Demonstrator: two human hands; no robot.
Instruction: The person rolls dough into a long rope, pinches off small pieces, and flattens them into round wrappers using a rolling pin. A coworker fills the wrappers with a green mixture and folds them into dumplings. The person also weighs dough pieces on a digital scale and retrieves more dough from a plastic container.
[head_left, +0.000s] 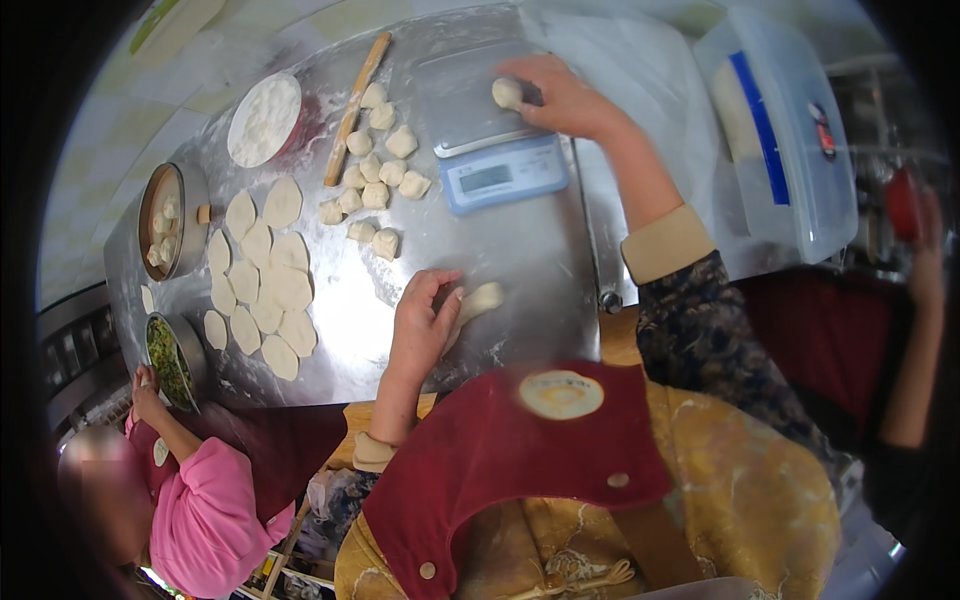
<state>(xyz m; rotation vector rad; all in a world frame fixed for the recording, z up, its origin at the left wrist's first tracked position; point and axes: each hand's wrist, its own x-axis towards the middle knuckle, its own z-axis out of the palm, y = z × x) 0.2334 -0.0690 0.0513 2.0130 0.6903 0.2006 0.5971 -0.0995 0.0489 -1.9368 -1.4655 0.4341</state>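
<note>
My right hand (559, 94) holds a small dough piece (507, 94) between thumb and fingers over the metal pan of a blue digital scale (502, 176). My left hand (427, 319) is at the near part of the steel table (540, 300), its fingers around a short rope of dough (480, 301). Beyond it lie several dough lumps (375, 195), beside a wooden rolling pin (358, 109). Farther left, flat dough rounds (266, 277) are spread out, some overlapping. Whether the right fingertips touch the pan cannot be told.
A bowl of flour (264, 120), a round steamer (174, 221) with filled buns and a metal bowl of green filling (169, 360) stand left. A co-worker in pink (210, 510) is beside the filling. At right are a plastic bin (795, 150) and another person's arm (919, 330) with a red object.
</note>
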